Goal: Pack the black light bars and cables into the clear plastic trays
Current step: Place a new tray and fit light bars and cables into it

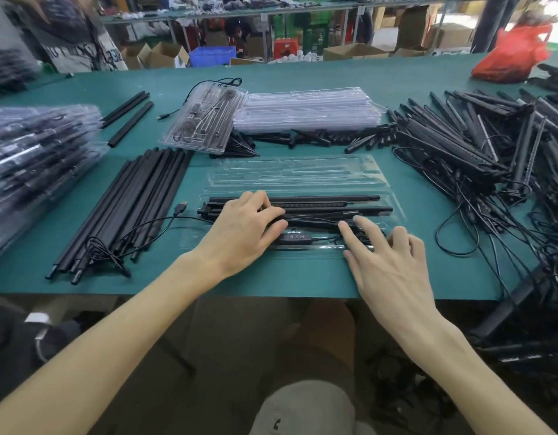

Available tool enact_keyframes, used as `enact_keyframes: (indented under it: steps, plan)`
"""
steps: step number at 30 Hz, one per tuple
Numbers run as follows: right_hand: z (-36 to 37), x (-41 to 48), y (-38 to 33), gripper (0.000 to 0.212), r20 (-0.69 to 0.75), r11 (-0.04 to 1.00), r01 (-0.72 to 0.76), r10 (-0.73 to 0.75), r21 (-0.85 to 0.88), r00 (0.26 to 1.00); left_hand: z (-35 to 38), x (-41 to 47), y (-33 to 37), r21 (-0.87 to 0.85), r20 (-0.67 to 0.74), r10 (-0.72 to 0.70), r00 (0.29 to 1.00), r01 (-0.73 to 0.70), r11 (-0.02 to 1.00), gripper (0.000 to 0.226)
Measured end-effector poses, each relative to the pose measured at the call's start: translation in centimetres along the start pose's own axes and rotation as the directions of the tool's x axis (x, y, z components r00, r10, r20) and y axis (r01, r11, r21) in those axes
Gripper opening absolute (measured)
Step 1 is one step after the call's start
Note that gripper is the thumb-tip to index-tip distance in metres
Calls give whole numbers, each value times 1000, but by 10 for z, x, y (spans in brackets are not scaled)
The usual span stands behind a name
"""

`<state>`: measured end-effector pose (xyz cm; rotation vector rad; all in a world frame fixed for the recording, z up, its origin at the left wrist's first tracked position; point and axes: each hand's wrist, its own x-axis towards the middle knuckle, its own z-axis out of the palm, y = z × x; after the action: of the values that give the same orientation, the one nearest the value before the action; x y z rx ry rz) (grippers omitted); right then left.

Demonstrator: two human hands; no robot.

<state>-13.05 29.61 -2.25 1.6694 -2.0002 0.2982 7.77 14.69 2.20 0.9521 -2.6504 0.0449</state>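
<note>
Light bars (318, 199) lie 9-to-3 in tray (302, 175); left hand (240, 230) grip pinches cable (315, 219); right hand (390, 265), toward 3, presses it, fingers straight.

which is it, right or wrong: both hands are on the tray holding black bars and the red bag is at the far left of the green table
Wrong: the red bag sits at the far right of the green table, as the head view shows. The rest stands.
</note>
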Motion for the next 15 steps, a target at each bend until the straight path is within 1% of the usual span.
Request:
enact_keyframes:
  steps: [2, 7, 11, 15]
  plan:
    - [0, 0, 0, 48, -7, 1000, 10, -10, 0, 1000, -1, 0, 3, 12, -8, 27, 1000, -27, 1000, 40]
    - [1, 0, 0, 49, -7, 1000, 3, -2, 11, 1000, 2, 2, 11, 33, 49, 125, 991, -126, 991, 43]
    - [1, -1, 0, 49, 7, 1000, 7, -7, 7, 1000, 3, 6, 16, 98, 58, 136, 989, -141, 985, 52]
    - [-2, 0, -1, 52, 25, 1000, -3, 3, 0, 1000, 8, 9, 22, 190, 119, 107, 987, -128, 973, 58]
